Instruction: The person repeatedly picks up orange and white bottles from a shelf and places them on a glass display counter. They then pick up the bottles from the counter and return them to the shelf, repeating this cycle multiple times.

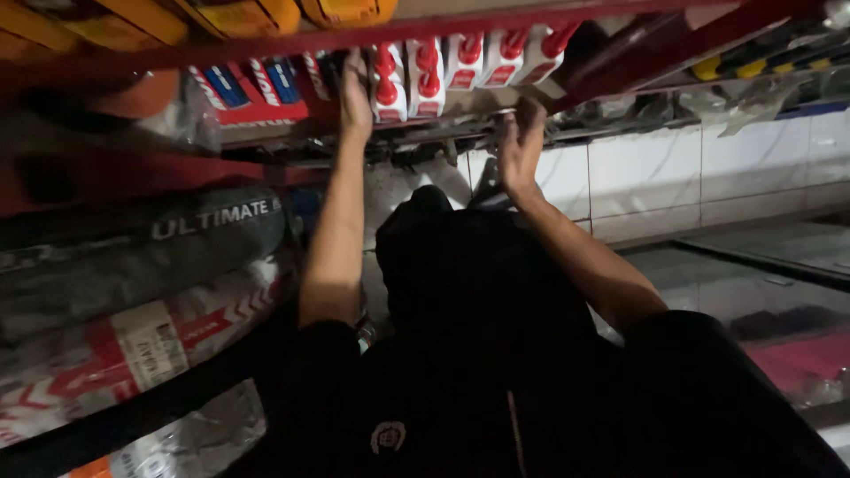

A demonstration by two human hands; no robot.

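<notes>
Two hands reach up to a shelf point(292, 133) at top centre. Left hand point(356, 97), fingers together, rests flat against white red-capped bottles point(425, 80). Right hand point(521, 146) curls its fingers under the shelf edge. Wrapped tyres point(133, 265) lie lower left.

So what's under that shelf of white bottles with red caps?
Under the shelf, wrapped tyres lie stacked at left and white wall tiles show at right. The person's dark clothing covers the middle.

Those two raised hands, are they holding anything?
Left hand rests against white, red-capped bottles; right hand touches the shelf edge. A grip cannot be told.
</notes>
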